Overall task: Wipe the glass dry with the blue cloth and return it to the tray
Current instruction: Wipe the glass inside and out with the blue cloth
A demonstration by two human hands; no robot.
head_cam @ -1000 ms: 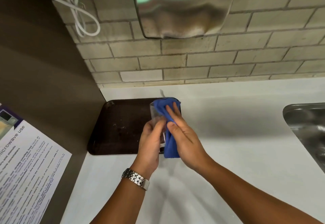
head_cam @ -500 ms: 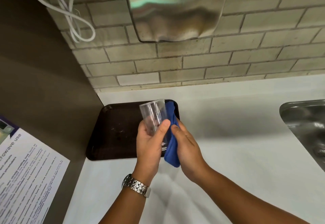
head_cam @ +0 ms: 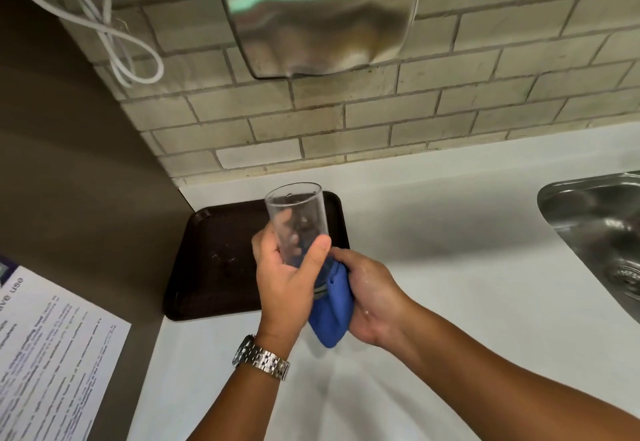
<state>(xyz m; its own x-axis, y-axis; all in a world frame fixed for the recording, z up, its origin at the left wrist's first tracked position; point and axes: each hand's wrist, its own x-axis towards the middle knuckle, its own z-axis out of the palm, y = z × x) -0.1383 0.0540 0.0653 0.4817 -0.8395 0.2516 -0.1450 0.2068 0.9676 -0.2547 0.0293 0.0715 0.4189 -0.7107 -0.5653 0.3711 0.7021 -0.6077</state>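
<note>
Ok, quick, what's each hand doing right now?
Left hand: closed around the clear drinking glass.
Right hand: closed on the bunched blue cloth.

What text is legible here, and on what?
"AIKE": on the steel hand dryer on the tiled wall.
"use": large heading on the paper notice at lower left; the word before it is cut off by the frame edge.
Notice body text: too small and blurred to read.
Watch, glass, tray: no readable text.

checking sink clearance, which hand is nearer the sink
Right. The right hand, gripping the blue cloth, lies between the glass and the sink; the left hand, holding the glass, is farther away.
</note>
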